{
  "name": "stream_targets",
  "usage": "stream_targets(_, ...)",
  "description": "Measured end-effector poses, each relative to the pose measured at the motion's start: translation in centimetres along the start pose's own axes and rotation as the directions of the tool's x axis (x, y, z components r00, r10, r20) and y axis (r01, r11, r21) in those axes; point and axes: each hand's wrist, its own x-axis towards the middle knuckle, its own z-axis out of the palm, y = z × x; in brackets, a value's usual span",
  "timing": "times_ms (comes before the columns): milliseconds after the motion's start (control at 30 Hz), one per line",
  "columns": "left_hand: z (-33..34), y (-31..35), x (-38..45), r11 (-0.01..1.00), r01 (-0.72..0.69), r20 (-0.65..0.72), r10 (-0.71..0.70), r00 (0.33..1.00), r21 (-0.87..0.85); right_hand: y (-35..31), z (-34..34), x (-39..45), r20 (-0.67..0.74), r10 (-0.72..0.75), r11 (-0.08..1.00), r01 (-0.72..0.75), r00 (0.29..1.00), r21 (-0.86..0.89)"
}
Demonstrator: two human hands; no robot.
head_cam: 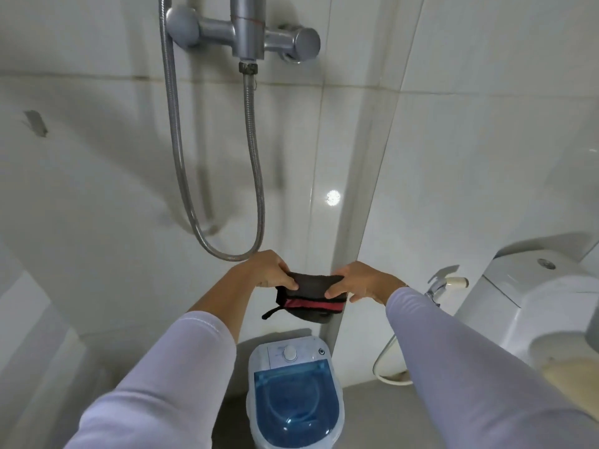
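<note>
A small dark cloth with a red stripe (312,294) is held up in the air in front of the white tiled wall. My left hand (269,268) grips its upper left edge, fingers curled over the fabric. My right hand (359,283) pinches its upper right edge. A thin dark strap hangs from the cloth's lower left. Directly below stands a small white washing machine (293,400) with a blue see-through lid that is closed and a round white knob on top.
A metal shower mixer (246,34) is mounted high on the wall, with a looped steel hose (256,189) hanging just above my left hand. A white toilet (534,306) stands at the right, a bidet sprayer (445,283) on the wall beside it. The floor is grey.
</note>
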Motion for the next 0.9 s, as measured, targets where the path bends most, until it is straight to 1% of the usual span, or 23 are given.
stream_targets(33, 1.2, -0.7, 0.6, 1.0, 0.001, 0.005, -0.001, 1.0, -0.002, 1.3, 0.6, 0.7, -0.026, 0.013, 1.0, -0.012, 1.0, 0.023)
stream_targets(67, 2.4, -1.4, 1.4, 1.0, -0.002, 0.009, 0.002, 1.0, -0.009, 2.5, 1.1, 1.5, -0.044, 0.028, 0.996, -0.024, 0.999, 0.082)
stream_targets(133, 4.8, -2.8, 3.1, 0.999, -0.02, 0.016, 0.02, 1.0, -0.028, 4.9, 2.3, 3.3, -0.064, 0.049, 0.967, -0.031, 0.997, 0.251)
stream_targets(233, 8.1, -4.5, 5.8, 0.996, -0.057, 0.009, 0.058, 0.998, -0.071, 8.3, 4.4, 6.4, -0.089, 0.053, 0.893, -0.007, 0.995, 0.45)
stream_targets(333, 10.9, -6.4, 8.6, 0.992, -0.087, -0.031, 0.084, 0.996, -0.094, 11.4, 6.7, 9.6, -0.094, 0.031, 0.81, 0.03, 0.995, 0.585)
stream_targets(467, 14.7, -9.6, 12.7, 0.991, -0.094, -0.108, 0.084, 0.991, -0.095, 15.2, 9.8, 14.1, -0.132, -0.005, 0.711, 0.097, 0.991, 0.697)
stream_targets(600, 18.7, -13.1, 16.2, 0.99, -0.074, -0.153, 0.056, 0.987, -0.118, 19.3, 12.9, 18.7, -0.12, -0.043, 0.674, 0.117, 0.992, 0.73)
stream_targets(667, 20.6, -14.9, 17.7, 0.983, -0.066, -0.18, 0.034, 0.983, -0.173, 20.8, 14.6, 20.3, -0.103, -0.068, 0.644, 0.123, 0.992, 0.755)
stream_targets(733, 22.3, -16.3, 18.5, 0.971, -0.071, -0.203, 0.024, 0.979, -0.226, 21.9, 16.0, 21.5, -0.104, -0.107, 0.57, 0.147, 0.989, 0.808)
stream_targets(833, 24.7, -18.1, 19.0, 0.922, -0.092, -0.233, 0.002, 0.973, -0.376, 23.2, 17.9, 22.6, -0.149, -0.192, 0.362, 0.211, 0.97, 0.908)
stream_targets(900, 26.0, -18.6, 18.3, 0.867, -0.116, -0.239, -0.004, 0.971, -0.485, 23.7, 19.0, 22.3, -0.191, -0.253, 0.268, 0.258, 0.948, 0.928)
